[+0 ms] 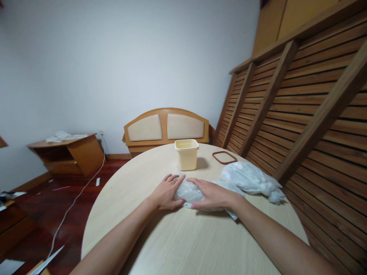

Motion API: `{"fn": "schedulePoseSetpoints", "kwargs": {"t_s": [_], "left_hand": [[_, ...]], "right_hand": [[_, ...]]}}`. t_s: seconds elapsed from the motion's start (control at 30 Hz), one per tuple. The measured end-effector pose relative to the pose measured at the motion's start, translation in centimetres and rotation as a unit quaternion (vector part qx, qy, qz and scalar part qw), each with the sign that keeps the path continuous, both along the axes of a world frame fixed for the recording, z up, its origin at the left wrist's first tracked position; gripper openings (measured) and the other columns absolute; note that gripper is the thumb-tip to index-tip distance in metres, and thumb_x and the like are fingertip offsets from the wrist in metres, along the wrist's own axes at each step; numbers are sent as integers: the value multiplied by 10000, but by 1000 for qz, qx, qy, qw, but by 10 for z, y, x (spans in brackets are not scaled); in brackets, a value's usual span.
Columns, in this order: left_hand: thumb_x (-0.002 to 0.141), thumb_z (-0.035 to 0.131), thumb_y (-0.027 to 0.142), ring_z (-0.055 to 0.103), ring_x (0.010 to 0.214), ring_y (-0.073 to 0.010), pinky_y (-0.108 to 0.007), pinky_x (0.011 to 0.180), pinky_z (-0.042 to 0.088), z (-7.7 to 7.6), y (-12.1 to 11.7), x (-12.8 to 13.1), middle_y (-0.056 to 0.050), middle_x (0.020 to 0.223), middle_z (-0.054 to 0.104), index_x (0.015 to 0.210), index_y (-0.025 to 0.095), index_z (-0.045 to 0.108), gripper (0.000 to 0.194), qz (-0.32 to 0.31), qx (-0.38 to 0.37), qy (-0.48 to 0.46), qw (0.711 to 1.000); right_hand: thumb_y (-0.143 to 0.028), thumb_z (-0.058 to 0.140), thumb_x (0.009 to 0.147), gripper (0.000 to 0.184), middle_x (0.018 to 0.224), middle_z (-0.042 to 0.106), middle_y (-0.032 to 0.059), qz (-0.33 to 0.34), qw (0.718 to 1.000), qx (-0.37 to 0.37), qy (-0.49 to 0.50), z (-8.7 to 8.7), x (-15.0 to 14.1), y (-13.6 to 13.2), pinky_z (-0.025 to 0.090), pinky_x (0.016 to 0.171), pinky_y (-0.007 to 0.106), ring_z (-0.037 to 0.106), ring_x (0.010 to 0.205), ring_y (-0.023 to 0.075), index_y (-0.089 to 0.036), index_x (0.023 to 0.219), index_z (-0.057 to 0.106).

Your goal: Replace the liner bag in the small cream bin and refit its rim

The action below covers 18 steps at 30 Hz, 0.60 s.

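Crumpled white plastic [189, 192] lay near the middle of the round table [123, 183], between two hands; it served as the hub of a clock, 12 pointing away from the wearer. The table, by far the largest of these things, looked smooth, so a hard push could have sent light objects sliding. Next in size, the bulging bag [249, 177] slumped between 2 and 3 o'clock, close to the right forearm [272, 235]; a careless swing of that arm could have shoved it toward the rim. At 12 o'clock the cream tub [187, 158] stood upright, open at the top, just beyond the fingertips (its base looked narrower than its mouth). Knuckles driven forward could have tipped it.

The left hand [168, 193] held the plastic from 9 o'clock and the right hand [212, 195] from 3, fingertips nearly meeting on the far side; how firmly, I could not tell. A slackened hold could have let springy film puff open. A loose end [233, 214] at 4 o'clock might have snagged under the wrist. Slightest of all, the brown ring [216, 159] lay flat between 1 and 2 o'clock, where a shifting bag could have nudged it over the edge.
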<state>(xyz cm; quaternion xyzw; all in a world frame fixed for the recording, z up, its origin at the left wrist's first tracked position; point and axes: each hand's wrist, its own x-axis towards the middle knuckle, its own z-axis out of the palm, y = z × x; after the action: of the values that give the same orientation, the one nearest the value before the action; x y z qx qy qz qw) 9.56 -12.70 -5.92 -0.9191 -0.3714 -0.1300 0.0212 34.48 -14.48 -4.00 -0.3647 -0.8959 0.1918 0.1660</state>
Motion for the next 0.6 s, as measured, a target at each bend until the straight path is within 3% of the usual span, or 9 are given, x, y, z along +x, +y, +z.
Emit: {"fn": "schedulePoseSetpoints", "kwargs": {"t_s": [0.1,0.17,0.23,0.3,0.4,0.47,0.6], "left_hand": [[804,643,502,629,1167,-348,-503,1085,438,7,-4,2,-186,1293,648,1506,105,362,854,15,-18,17,1000],[803,640,523,673,1054,-340,-475,963,521,11,-6,2,-164,1226,669,1429,139,466,756,29,-23,30,999],[783,660,562,656,1085,-353,-478,947,525,14,-6,1,-170,1279,636,1296,166,584,652,28,-5,39,999],[745,698,598,544,1276,-399,-514,1057,453,14,-5,-2,-190,1453,518,1181,167,648,615,17,24,41,999],[705,732,636,354,1447,-429,-555,1173,314,10,-2,-7,-206,1567,395,1226,143,624,725,14,18,42,999],[721,723,633,421,1413,-406,-554,1177,310,9,0,-10,-211,1494,497,1320,131,558,799,17,-22,42,999],[761,709,579,603,1230,-358,-518,1123,391,11,2,-15,-185,1346,630,1415,136,479,822,20,-51,33,998]], "right_hand": [[-557,846,647,1189,1626,326,124,34,999,1,-13,-1,1,-1,284,1198,468,342,1469,331,-264,1605,206],[-525,860,641,1212,1652,267,120,36,999,-4,-25,-3,2,0,264,1212,470,283,1501,327,-266,1612,183],[-471,839,698,1136,1657,254,123,29,999,-3,-31,-4,3,2,281,1205,470,284,1503,319,-270,1610,192],[-381,808,758,1057,1657,256,114,25,999,11,-27,-5,4,3,319,1184,468,321,1488,309,-304,1608,184],[-205,732,816,986,1657,267,84,28,998,40,-28,-5,6,6,376,1147,458,395,1450,290,-380,1600,160],[-120,667,835,927,1656,274,64,31,997,53,-38,-5,7,8,396,1133,448,433,1427,277,-413,1584,206],[-40,587,828,739,1643,312,51,31,996,55,-63,-3,9,11,382,1145,419,442,1423,262,-378,1476,480]]}}
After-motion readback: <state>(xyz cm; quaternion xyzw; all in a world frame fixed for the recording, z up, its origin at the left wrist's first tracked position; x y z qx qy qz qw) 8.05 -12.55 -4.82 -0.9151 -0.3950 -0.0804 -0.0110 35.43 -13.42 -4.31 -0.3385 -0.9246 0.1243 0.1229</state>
